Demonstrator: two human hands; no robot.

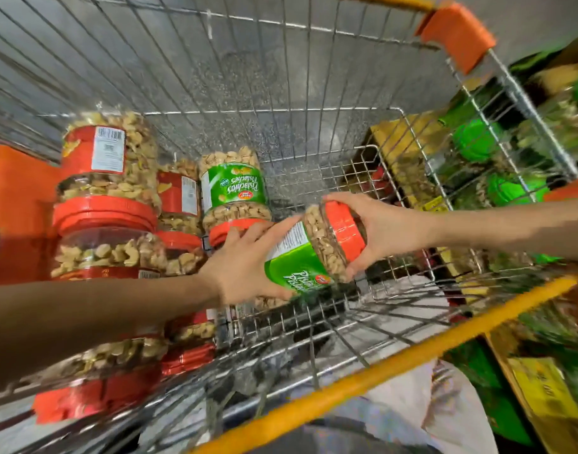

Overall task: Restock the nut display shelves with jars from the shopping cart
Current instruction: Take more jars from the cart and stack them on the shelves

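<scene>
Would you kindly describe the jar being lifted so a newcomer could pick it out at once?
In the wire cart, a stack of jars stands on the left. Right of the stack, the left hand and right hand hold one tilted jar with a green label and orange lid. Unlike the other green-label jar, it is out of the stack.

Green-label pistachio jar (308, 253), orange lid, tilted, held above wire cart (281, 77); more jars (110, 178) stacked left.
</scene>
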